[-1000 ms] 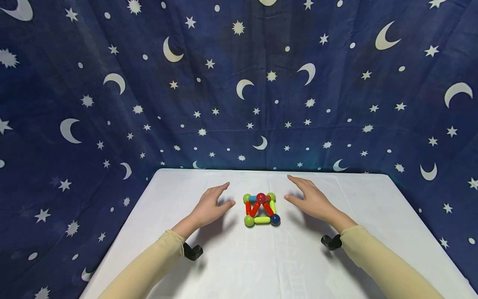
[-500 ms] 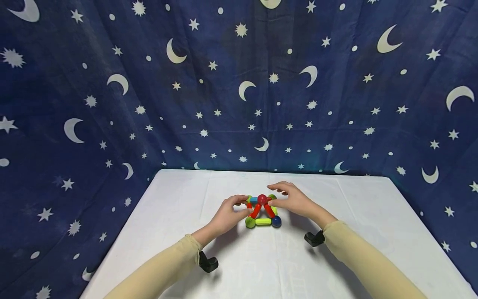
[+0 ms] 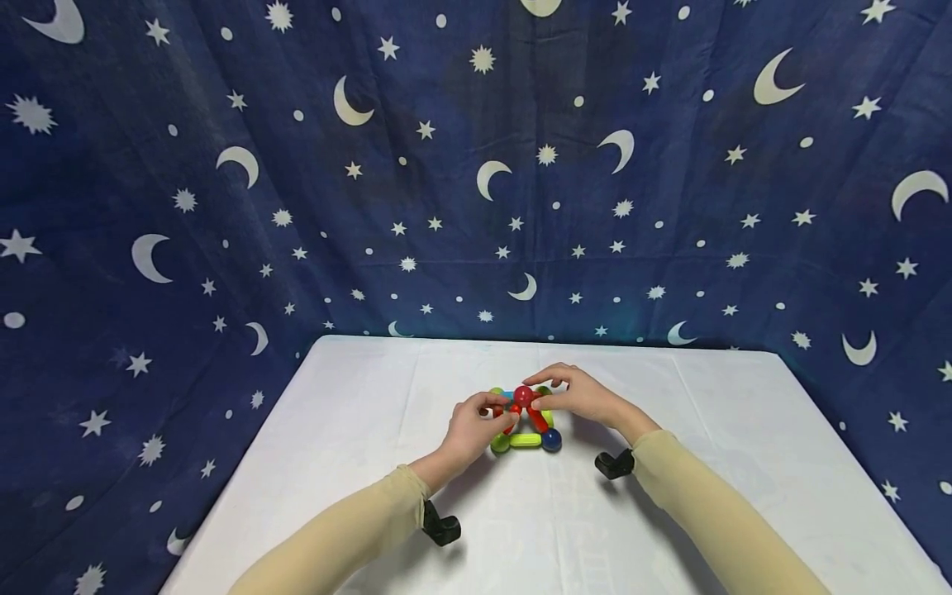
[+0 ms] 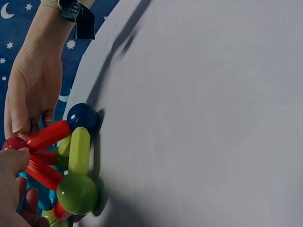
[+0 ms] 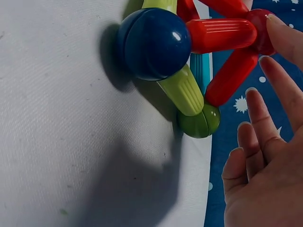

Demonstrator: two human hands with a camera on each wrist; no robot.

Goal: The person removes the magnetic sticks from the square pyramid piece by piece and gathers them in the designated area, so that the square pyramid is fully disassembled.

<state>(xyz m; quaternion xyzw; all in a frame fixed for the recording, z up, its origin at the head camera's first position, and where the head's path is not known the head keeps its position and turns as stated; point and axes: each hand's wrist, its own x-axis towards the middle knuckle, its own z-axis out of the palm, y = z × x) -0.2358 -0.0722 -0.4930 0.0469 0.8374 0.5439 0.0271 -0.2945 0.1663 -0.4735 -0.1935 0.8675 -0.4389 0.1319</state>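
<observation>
A pyramid of magnetic balls and rods stands on the white table, its top a red ball with red rods sloping down from it. Its base includes a dark blue ball, a green ball and a lime rod between them at the front. My left hand pinches a sloping red rod just below the top, thumb in front. My right hand holds the red ball between thumb and index finger; its other fingers extend loosely. My fingers partly cover the back and left of the base.
The white table reaches out on all sides of the pyramid. A dark blue curtain with moons and stars rises behind and beside it. Black wrist cameras hang under both wrists.
Both hands have moved inward from either side of the pyramid. The left now pinches a red rod near the top; the right has closed its thumb and index finger on the red ball.
</observation>
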